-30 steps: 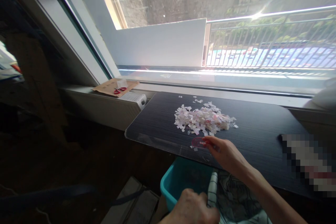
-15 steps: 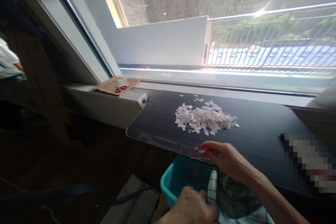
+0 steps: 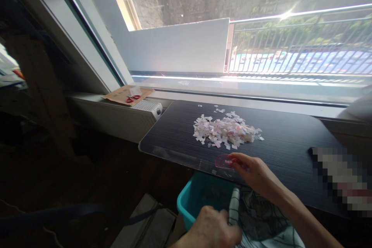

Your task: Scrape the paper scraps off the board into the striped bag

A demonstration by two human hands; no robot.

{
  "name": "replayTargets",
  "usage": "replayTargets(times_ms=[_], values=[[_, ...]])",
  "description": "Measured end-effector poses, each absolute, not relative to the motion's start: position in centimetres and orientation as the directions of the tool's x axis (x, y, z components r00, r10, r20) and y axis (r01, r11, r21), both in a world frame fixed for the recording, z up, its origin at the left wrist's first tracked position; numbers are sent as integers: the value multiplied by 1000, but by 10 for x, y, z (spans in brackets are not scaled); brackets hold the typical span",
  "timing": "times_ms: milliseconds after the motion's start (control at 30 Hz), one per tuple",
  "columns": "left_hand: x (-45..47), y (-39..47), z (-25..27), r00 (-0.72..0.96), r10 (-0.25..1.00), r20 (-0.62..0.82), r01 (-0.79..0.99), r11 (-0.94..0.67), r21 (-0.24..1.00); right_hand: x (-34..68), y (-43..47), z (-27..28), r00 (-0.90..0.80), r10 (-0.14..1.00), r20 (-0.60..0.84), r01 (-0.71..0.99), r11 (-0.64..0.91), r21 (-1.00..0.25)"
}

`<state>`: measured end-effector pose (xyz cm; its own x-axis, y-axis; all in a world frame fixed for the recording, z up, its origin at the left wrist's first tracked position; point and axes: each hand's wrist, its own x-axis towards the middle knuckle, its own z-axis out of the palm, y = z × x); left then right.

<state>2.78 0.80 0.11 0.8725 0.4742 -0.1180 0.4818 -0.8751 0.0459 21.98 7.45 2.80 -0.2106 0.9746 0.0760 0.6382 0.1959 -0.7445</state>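
My right hand (image 3: 247,168) is closed in a pinch on a clear pink plastic piece with a rounded edge (image 3: 222,161), just above the front edge of the dark table (image 3: 168,131). Beyond it lies a loose heap of small white and pinkish paper squares (image 3: 226,130). A few bits (image 3: 214,171) lie near the table's front edge. Below that edge stands a turquoise bin (image 3: 183,205). My left hand (image 3: 213,226) is closed beside the bin on a white cloth with dark lines (image 3: 234,205), its fingertips partly hidden.
Red-handled scissors (image 3: 133,99) rest on a brown envelope (image 3: 119,95) on the sill, beside a white slatted device (image 3: 148,107). A blurred-out object (image 3: 340,178) lies at the table's right. Flat pale boards (image 3: 142,221) are on the floor left of the bin.
My right hand has shifted slightly right and up with the pink plastic piece, away from the table's front edge. A paper bit now shows near that edge. My left hand is nearly still.
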Motion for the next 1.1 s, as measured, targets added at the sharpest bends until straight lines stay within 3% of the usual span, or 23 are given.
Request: replayTargets(times_ms=[133, 400, 500, 667, 900, 1100], values=[[27, 7, 4, 873, 473, -121, 483, -873, 69, 216, 71, 30, -281, 959, 37, 626, 213, -750], [24, 8, -5, 873, 476, -105, 481, -877, 17, 220, 76, 30, -261, 965, 28, 605, 186, -775], [18, 9, -9, 860, 499, -111, 502, -865, -2, 222, 89, 27, -204, 975, 90, 613, 198, -765], [2, 11, -4, 809, 567, -157, 574, -819, -1, 220, 117, 22, -79, 985, 155, 699, 166, -696], [-23, 16, -19, 715, 676, -179, 693, -719, 54, 210, 128, 28, -58, 973, 222, 816, 174, -551], [-24, 18, 4, 670, 690, -274, 733, -673, 99, 228, 116, 31, -68, 979, 193, 862, 155, -482]])
